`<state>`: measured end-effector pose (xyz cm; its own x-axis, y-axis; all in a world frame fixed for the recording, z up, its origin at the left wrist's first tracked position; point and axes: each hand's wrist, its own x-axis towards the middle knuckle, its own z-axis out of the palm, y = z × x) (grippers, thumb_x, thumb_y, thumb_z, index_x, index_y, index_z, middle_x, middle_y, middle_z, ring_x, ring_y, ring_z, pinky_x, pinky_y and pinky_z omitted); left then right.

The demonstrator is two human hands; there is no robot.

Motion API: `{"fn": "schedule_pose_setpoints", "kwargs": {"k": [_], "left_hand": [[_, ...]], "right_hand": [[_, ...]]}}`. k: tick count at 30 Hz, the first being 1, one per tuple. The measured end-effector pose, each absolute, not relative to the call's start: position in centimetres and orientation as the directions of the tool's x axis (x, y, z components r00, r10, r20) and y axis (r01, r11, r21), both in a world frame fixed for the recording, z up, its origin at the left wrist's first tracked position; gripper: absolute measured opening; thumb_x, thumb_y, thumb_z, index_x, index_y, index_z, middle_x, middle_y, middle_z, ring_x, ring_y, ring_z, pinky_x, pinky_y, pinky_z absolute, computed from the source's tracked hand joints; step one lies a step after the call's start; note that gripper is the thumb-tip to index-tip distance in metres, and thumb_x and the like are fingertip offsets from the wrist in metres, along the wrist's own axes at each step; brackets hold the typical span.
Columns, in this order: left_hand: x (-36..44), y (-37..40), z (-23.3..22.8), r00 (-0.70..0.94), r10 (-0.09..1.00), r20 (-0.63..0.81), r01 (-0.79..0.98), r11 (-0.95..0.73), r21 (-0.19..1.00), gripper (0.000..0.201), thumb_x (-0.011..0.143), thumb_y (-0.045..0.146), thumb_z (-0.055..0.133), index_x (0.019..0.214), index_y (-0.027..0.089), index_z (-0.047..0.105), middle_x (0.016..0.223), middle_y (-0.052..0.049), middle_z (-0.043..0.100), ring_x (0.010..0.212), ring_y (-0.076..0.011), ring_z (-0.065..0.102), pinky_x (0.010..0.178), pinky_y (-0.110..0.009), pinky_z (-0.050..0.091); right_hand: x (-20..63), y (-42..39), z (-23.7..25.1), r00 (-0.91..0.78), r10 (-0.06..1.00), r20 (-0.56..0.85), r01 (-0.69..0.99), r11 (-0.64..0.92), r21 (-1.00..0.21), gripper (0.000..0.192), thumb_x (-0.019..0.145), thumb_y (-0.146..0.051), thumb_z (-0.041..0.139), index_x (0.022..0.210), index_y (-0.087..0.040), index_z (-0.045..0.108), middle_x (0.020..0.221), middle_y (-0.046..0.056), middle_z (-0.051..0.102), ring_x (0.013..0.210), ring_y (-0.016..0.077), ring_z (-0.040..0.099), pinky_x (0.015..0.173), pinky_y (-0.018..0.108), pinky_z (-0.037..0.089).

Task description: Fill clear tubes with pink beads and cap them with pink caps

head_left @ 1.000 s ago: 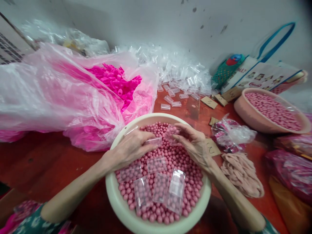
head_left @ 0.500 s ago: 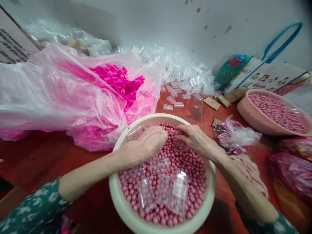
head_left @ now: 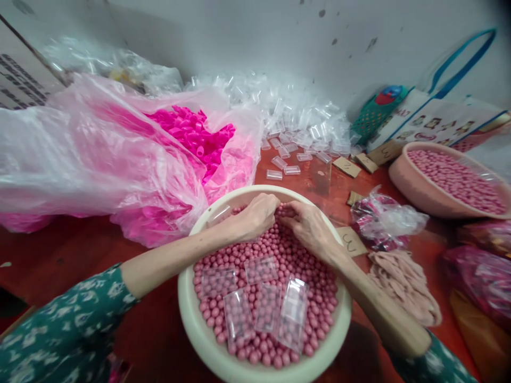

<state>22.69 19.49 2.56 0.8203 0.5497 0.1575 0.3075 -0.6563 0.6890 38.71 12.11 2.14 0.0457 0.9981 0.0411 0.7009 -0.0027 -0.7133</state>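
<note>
A cream basin (head_left: 186,314) full of round pink beads (head_left: 271,239) stands in front of me. Both hands meet over the far part of the beads. My left hand (head_left: 259,215) is closed, its fingertips curled inward; what they hold, if anything, is hidden. Facing it, my right hand (head_left: 309,229) has thumb and fingers bent round a small clear plastic box, mostly covered by the fingers. Several clear boxes lie on the beads nearer me, among them a glossy box (head_left: 293,314) and a flat box (head_left: 261,269). Another clear box (head_left: 219,215) rests by the far-left rim.
Left of the basin sprawls a plastic bag (head_left: 159,175) with bright pink pieces (head_left: 191,133). Clear boxes (head_left: 279,106) are heaped along the wall. At right are a pink basin (head_left: 407,186) of beads, a knotted bag (head_left: 387,218), a cloth (head_left: 407,287) and marked cardboard pieces (head_left: 351,242).
My right hand has moved left and slightly away from me, closing the gap to my left hand. The left hand has shifted slightly up and right. A cardboard piece beside the basin is now uncovered.
</note>
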Motion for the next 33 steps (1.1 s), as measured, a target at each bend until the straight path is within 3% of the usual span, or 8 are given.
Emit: {"fn": "schedule_pose_setpoints", "kwargs": {"k": [3, 7, 13, 15, 19, 27, 30, 33], "left_hand": [[22.1, 19.0, 3.7, 0.802, 0.576, 0.157, 0.317, -0.634, 0.705, 0.025, 0.088, 0.018, 0.044, 0.107, 0.016, 0.06, 0.105, -0.007, 0.063, 0.093, -0.0187, 0.057, 0.084, -0.036, 0.047], [22.3, 18.2, 5.4, 0.79, 0.595, 0.149, 0.202, -0.481, 0.853, 0.031, 0.082, 0.01, 0.047, 0.108, 0.017, 0.063, 0.099, -0.004, 0.066, 0.092, -0.0174, 0.059, 0.085, -0.031, 0.045], [22.9, 17.7, 5.8, 0.786, 0.617, 0.032, 0.121, -0.203, 0.972, 0.02, 0.073, 0.014, 0.061, 0.093, 0.013, 0.066, 0.091, -0.005, 0.068, 0.085, -0.0174, 0.062, 0.079, -0.029, 0.047], [22.9, 17.8, 5.7, 0.803, 0.596, 0.008, 0.133, -0.193, 0.972, 0.02, 0.071, 0.014, 0.063, 0.091, 0.014, 0.067, 0.088, -0.003, 0.068, 0.083, -0.0162, 0.061, 0.079, -0.027, 0.046], [22.7, 17.7, 5.9, 0.854, 0.519, -0.046, 0.163, -0.181, 0.97, 0.013, 0.072, 0.01, 0.059, 0.083, 0.013, 0.066, 0.082, -0.001, 0.066, 0.078, -0.0148, 0.059, 0.072, -0.024, 0.044], [22.4, 18.1, 5.6, 0.851, 0.518, -0.092, 0.168, -0.102, 0.98, 0.024, 0.075, 0.011, 0.053, 0.097, 0.012, 0.064, 0.085, -0.001, 0.064, 0.07, -0.0124, 0.054, 0.065, -0.024, 0.041], [22.3, 18.1, 5.9, 0.868, 0.49, -0.082, 0.183, -0.161, 0.97, 0.026, 0.076, 0.012, 0.053, 0.099, 0.013, 0.064, 0.087, -0.002, 0.065, 0.074, -0.014, 0.055, 0.069, -0.026, 0.043], [22.1, 17.9, 6.2, 0.882, 0.468, -0.056, 0.189, -0.244, 0.951, 0.02, 0.075, 0.012, 0.053, 0.09, 0.013, 0.065, 0.087, -0.002, 0.065, 0.084, -0.0172, 0.056, 0.077, -0.028, 0.043]], "right_hand": [[38.7, 11.0, 2.7, 0.098, 0.992, 0.082, 0.621, 0.003, -0.784, 0.011, 0.078, -0.016, 0.055, 0.088, -0.018, 0.061, 0.083, 0.003, 0.066, 0.074, 0.0169, 0.059, 0.07, 0.03, 0.044], [38.9, 9.8, 2.6, 0.13, 0.985, 0.112, 0.495, 0.034, -0.868, 0.011, 0.081, -0.021, 0.056, 0.092, -0.019, 0.055, 0.089, 0.002, 0.065, 0.079, 0.0156, 0.062, 0.072, 0.028, 0.049], [38.5, 8.9, 2.9, 0.14, 0.99, 0.012, -0.01, 0.014, -1.0, 0.02, 0.076, -0.026, 0.067, 0.09, -0.02, 0.053, 0.09, 0.001, 0.063, 0.076, 0.0139, 0.063, 0.069, 0.028, 0.052], [38.4, 8.8, 3.0, 0.151, 0.988, -0.01, -0.065, -0.001, -0.998, 0.023, 0.074, -0.026, 0.069, 0.089, -0.02, 0.053, 0.088, 0.001, 0.063, 0.077, 0.0142, 0.063, 0.07, 0.028, 0.052], [38.4, 8.6, 2.8, 0.145, 0.989, 0.023, -0.007, 0.024, -1.0, 0.024, 0.077, -0.025, 0.067, 0.096, -0.02, 0.055, 0.09, 0.002, 0.063, 0.08, 0.0148, 0.063, 0.077, 0.032, 0.052], [38.6, 8.5, 2.8, 0.098, 0.966, 0.241, 0.392, 0.185, -0.901, 0.027, 0.086, -0.023, 0.057, 0.113, -0.025, 0.059, 0.108, 0.005, 0.063, 0.091, 0.017, 0.062, 0.082, 0.033, 0.051], [38.7, 8.5, 3.3, -0.013, 0.944, 0.33, 0.51, 0.29, -0.81, 0.029, 0.086, -0.018, 0.056, 0.114, -0.025, 0.06, 0.11, 0.004, 0.063, 0.098, 0.0173, 0.059, 0.088, 0.033, 0.047], [38.9, 8.6, 3.7, -0.091, 0.946, 0.31, 0.55, 0.307, -0.777, 0.027, 0.086, -0.018, 0.056, 0.112, -0.023, 0.061, 0.102, 0.005, 0.064, 0.093, 0.0171, 0.06, 0.083, 0.031, 0.048]]}}
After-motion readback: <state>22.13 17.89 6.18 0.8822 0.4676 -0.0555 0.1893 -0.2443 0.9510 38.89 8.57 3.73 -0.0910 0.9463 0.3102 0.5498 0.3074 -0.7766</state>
